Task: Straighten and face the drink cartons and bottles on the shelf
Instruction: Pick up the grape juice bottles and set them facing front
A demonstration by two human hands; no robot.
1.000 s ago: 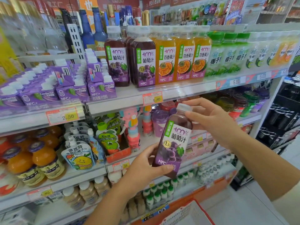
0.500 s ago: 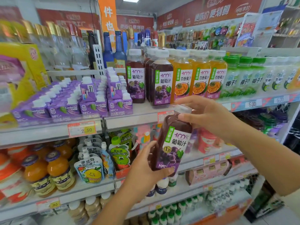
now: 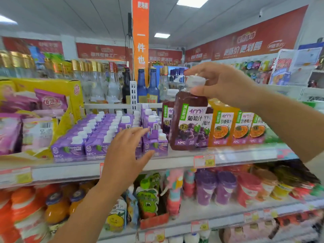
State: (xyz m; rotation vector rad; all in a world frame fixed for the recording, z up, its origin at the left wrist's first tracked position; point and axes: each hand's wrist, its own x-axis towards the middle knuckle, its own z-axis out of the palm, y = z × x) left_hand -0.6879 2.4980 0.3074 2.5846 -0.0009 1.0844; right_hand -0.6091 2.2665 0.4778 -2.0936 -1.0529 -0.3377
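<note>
Far to your left, a yellow display box [image 3: 70, 95] is sitting on the upper shelf [image 3: 70, 172], holding pink snack packets [image 3: 50, 102]. Just beside it, rows of small purple cartons [image 3: 98, 135] with white caps are standing in tight lines running back from the shelf's front lip. Your left hand [image 3: 126, 155] is reaching in over the front of those cartons, fingers straight and slightly spread, gripping nothing; whether the fingertips are touching a carton cannot be told. Behind the cartons, two blue glass bottles [image 3: 147, 85] are standing beneath a hanging orange banner [image 3: 141, 37]. Right of the cartons, you are holding a dark purple grape juice bottle [image 3: 190, 123] at the shelf's front edge, slightly tilted, its label facing you; whether its base is resting on the shelf is unclear. Your right hand [image 3: 222, 86] is gripping it from above, fingers curling over the white cap [image 3: 195, 81] and the thumb pressing against the bottle's shoulder. A second grape bottle [image 3: 167, 120] is showing just behind it on the left. Further right, three orange juice bottles [image 3: 242, 127] are standing side by side, labels forward. Below, on the lower shelf [image 3: 228, 220], round orange bottles [image 3: 56, 207], fruit pouches [image 3: 147, 199] and purple cups [image 3: 215, 188] are lining up from left to right.
</note>
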